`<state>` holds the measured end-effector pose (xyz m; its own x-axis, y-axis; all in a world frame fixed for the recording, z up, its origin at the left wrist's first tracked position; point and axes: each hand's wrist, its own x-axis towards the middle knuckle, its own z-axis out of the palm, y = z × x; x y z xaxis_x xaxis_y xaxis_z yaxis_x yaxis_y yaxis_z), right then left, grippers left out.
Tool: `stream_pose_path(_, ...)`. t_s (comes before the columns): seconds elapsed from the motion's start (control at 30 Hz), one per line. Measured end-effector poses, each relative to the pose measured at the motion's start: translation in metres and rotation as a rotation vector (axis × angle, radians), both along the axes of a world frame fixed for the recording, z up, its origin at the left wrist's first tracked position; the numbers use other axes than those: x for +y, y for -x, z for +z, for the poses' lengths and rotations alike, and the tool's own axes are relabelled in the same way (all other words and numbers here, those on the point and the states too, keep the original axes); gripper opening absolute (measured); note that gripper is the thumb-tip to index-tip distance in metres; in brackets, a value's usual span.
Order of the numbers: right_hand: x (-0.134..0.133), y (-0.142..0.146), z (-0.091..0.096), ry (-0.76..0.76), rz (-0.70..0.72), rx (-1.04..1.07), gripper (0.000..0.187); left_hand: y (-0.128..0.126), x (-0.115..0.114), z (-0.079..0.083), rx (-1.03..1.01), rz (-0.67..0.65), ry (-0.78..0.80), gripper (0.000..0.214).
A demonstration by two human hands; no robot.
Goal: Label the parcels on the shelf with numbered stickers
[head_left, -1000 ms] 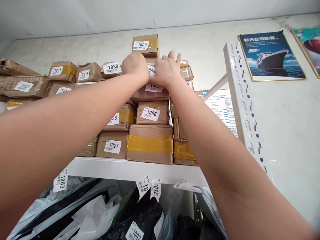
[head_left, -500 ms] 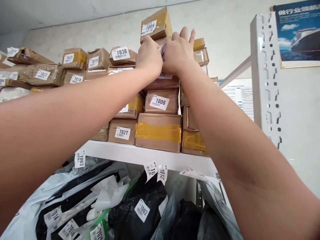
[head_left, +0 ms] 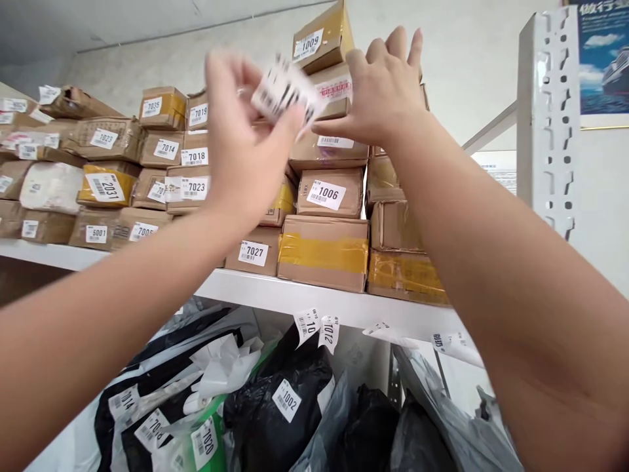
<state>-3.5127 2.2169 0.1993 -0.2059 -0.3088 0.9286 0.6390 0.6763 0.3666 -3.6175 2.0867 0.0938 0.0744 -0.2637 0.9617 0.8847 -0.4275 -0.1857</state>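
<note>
My left hand [head_left: 240,151] pinches a white barcode label [head_left: 284,95] between thumb and fingers, in front of the stacked boxes. Motion blurs the label, so its number cannot be read. My right hand [head_left: 386,92] is raised with its fingers spread, beside a cardboard box with a red-printed sticker [head_left: 337,88]. Whether its fingertips touch that box I cannot tell. On top of that box sits a carton marked 1009 [head_left: 322,42]. Below stand a wider labelled carton [head_left: 339,154], partly hidden, and a carton marked 1006 [head_left: 331,195].
Rows of numbered cartons line a white shelf [head_left: 246,288]; a yellow-taped box [head_left: 324,252] stands at its edge. Loose labels [head_left: 328,333] hang from the edge. Below lie black and grey parcel bags [head_left: 275,400]. A perforated white post [head_left: 545,124] rises at the right.
My left hand has moved left, away from my right hand, carrying the label. The right hand's fingers have spread apart. The view has shifted, showing more cartons on the left.
</note>
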Motion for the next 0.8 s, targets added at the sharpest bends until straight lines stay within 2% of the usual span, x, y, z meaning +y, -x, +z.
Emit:
stream_pose_path(0.07,-0.006,-0.018,-0.025,-0.041,0.048,0.032,0.093,0.013,-0.027,-0.058,-0.173,-0.034,0.243,0.032)
stream_pose_path(0.13,-0.013,-0.035,-0.061,-0.097,0.13,0.064,0.077,0.035,-0.046,-0.117,-0.394,-0.057,0.521,0.038)
stream_pose_path(0.17,-0.016,-0.042,-0.082,-0.116,0.187,0.071,0.068,0.048,-0.051,-0.143,-0.488,-0.098,0.595,0.041)
stream_pose_path(0.23,-0.024,-0.052,-0.131,-0.11,0.309,0.048,0.05,0.071,-0.051,-0.185,-0.63,-0.173,0.721,0.043)
stream_pose_path(0.3,-0.034,-0.057,-0.181,-0.092,0.391,-0.01,0.038,0.088,-0.043,-0.211,-0.666,-0.153,0.789,0.038)
stream_pose_path(0.37,-0.046,-0.06,-0.228,-0.069,0.406,-0.071,0.042,0.096,-0.032,-0.223,-0.656,-0.104,0.787,0.033)
stream_pose_path(0.43,-0.059,-0.061,-0.269,0.014,0.412,-0.099,0.043,0.098,-0.024,-0.225,-0.647,-0.046,0.753,0.03)
stream_pose_path(0.53,-0.071,-0.051,-0.317,0.317,0.442,-0.115,0.025,0.095,-0.018,-0.222,-0.66,0.009,0.712,0.027)
stream_pose_path(0.57,-0.072,-0.043,-0.328,0.44,0.441,-0.135,0.022,0.094,-0.018,-0.221,-0.669,0.002,0.705,0.026)
stream_pose_path(0.63,-0.069,-0.024,-0.343,0.599,0.389,-0.206,0.031,0.092,-0.02,-0.22,-0.695,-0.045,0.7,0.033)
stream_pose_path(0.7,-0.059,-0.001,-0.351,0.61,0.29,-0.269,0.045,0.092,-0.023,-0.219,-0.718,-0.091,0.705,0.051)
stream_pose_path(0.73,-0.054,0.009,-0.353,0.584,0.243,-0.274,0.046,0.093,-0.025,-0.218,-0.723,-0.101,0.706,0.059)
stream_pose_path(0.8,-0.041,0.024,-0.356,0.547,0.203,-0.232,0.034,0.096,-0.028,-0.215,-0.715,-0.106,0.71,0.062)
